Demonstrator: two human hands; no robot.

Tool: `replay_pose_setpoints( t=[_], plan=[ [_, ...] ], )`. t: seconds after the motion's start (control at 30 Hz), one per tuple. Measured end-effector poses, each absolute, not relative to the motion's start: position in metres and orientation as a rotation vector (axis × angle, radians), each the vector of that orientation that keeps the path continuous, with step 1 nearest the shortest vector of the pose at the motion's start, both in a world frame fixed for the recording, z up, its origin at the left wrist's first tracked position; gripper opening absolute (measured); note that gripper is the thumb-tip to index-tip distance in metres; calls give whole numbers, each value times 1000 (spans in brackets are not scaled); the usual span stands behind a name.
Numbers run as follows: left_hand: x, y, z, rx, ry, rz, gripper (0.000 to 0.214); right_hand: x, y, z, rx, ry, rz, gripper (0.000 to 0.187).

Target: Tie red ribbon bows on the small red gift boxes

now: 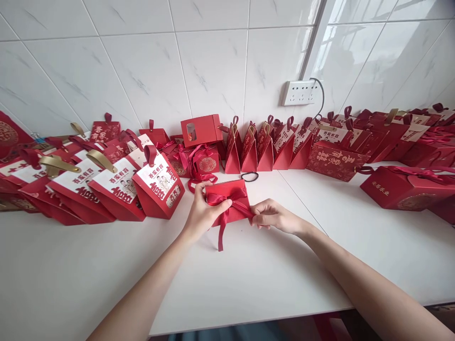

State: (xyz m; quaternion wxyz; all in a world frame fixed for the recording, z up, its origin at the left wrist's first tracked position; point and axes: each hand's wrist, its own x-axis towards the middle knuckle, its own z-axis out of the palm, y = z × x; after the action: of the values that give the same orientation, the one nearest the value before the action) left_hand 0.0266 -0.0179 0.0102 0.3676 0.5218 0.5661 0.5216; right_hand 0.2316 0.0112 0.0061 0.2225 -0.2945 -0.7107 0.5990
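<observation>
A small red gift box (230,186) rests on the white table in front of me, with a red satin ribbon (232,195) tied across its top. My left hand (206,208) grips the box at its left side, the thumb pressing on the ribbon's knot. At the right, my right hand (272,215) is closed, pinching one ribbon end between thumb and fingers. Another ribbon end hangs down the front of the box onto the table. The underside of the box and some fingertips are hidden.
Red gift bags (158,187) crowd the left, and triangular red boxes (249,154) line the tiled wall. A ribboned box (405,187) lies at the right. Behind my hands is a black hair tie (250,176). A power strip (300,93) is on the wall.
</observation>
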Motion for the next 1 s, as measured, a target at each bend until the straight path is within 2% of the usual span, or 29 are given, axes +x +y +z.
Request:
replay_pose_setpoints(
  t=[0.3,0.9,1.0],
  plan=[
    [27,-17,9,1348,1439,1333,59,234,12,7,-818,-2028,1717,19],
    [27,-16,7,1371,1437,1306,58,240,15,7,-769,-2252,1862,18],
    [24,-14,8,1356,1419,1331,56,242,17,6,-750,-2236,1819,25]
  ],
)
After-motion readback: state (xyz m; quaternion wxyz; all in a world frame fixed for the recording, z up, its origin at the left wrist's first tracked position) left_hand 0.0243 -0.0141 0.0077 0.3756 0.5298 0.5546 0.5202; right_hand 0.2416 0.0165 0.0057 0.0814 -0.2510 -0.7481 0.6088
